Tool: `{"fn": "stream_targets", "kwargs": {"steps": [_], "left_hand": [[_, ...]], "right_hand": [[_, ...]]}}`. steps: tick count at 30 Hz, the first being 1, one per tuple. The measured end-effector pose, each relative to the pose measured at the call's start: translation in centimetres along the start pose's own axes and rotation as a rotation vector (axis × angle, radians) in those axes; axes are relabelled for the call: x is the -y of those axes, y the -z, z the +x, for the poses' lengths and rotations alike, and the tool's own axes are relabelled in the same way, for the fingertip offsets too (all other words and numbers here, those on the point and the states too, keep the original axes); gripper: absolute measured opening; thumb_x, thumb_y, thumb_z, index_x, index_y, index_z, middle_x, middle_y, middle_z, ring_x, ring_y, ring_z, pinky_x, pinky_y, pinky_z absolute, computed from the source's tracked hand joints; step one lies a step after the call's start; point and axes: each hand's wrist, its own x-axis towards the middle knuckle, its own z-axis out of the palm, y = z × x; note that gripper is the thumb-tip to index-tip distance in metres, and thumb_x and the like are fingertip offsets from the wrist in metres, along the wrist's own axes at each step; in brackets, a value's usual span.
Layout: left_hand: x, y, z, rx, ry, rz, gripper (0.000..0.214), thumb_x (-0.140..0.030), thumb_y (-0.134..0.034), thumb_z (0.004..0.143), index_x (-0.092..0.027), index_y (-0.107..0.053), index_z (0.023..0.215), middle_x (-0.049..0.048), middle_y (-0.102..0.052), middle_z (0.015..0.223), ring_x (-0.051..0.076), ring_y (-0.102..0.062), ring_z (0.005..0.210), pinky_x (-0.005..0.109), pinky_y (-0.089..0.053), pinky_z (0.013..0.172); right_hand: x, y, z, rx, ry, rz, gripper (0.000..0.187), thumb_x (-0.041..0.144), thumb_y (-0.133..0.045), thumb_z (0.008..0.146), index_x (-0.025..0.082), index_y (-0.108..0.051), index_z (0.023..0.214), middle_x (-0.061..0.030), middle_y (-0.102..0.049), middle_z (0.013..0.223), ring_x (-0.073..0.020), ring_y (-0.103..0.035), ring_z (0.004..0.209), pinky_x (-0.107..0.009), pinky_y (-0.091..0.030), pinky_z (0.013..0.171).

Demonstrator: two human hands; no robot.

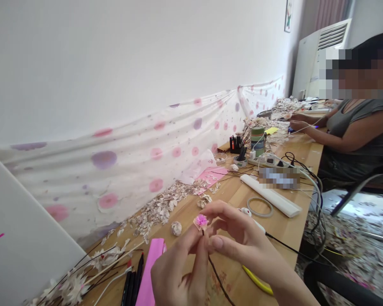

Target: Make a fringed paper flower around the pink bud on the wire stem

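At a wooden workbench (230, 199), the left hand (178, 272) and right hand (239, 238) pinched a small pink flower (201, 221) on a dark wire stem (218, 272); a loosened grip risked dropping it among scattered pale petals (156, 210).

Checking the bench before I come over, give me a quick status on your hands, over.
Left hand and right hand pinching small pink flower. Dark wire stem hanging below. Pink strip under left hand.

Pale shell flakes (156, 210) heaped on light wooden counter (223, 208); white power strip (264, 161) beyond; grey-shirted co-worker (360, 136) seated far right.
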Motion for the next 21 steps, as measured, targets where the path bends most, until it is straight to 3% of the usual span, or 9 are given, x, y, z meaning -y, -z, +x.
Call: {"fn": "stream_targets", "kwargs": {"steps": [3, 6, 12, 21], "left_hand": [[-0.1, 0.3, 0.1, 0.083, -0.128, 0.053, 0.024, -0.017, -0.074, 0.087, -0.030, -0.078, 0.107, -0.0033, -0.083, 0.081, 0.013, -0.075, 0.058, 0.018, -0.059, 0.057], [-0.3, 0.5, 0.5, 0.084, -0.202, 0.110, 0.024, -0.016, -0.069, 0.089, -0.030, -0.076, 0.107, -0.0036, -0.082, 0.077, 0.013, -0.075, 0.057, 0.016, -0.057, 0.056], [-0.3, 1.0, 1.2, 0.203, -0.390, 0.163, 0.024, -0.008, -0.067, 0.089, -0.024, -0.070, 0.107, -0.0034, -0.081, 0.077, 0.010, -0.074, 0.059, 0.014, -0.058, 0.065], [0.3, 1.3, 1.0, 0.178, -0.381, 0.146, 0.027, -0.010, -0.068, 0.088, -0.026, -0.074, 0.109, 0.0009, -0.084, 0.086, 0.015, -0.078, 0.067, 0.019, -0.061, 0.070]], "right_hand": [[0.3, 0.1, 0.8, 0.089, -0.007, 0.133, 0.028, 0.045, -0.081, 0.089, 0.022, -0.074, 0.104, -0.0040, -0.067, 0.100, -0.0172, -0.063, 0.090, -0.027, -0.054, 0.078], [0.4, 0.3, 0.9, 0.091, 0.018, 0.126, 0.024, 0.042, -0.083, 0.087, 0.021, -0.074, 0.093, -0.0026, -0.066, 0.093, -0.0164, -0.060, 0.089, -0.027, -0.051, 0.079], [0.8, 0.7, 1.0, 0.139, 0.062, 0.088, 0.022, 0.042, -0.082, 0.088, 0.022, -0.075, 0.094, -0.0044, -0.066, 0.097, -0.0180, -0.062, 0.092, -0.029, -0.053, 0.081], [1.6, 1.2, 1.5, 0.205, 0.046, 0.168, 0.022, 0.039, -0.087, 0.082, 0.021, -0.077, 0.087, -0.0035, -0.065, 0.096, -0.0169, -0.062, 0.089, -0.028, -0.052, 0.082]]}}
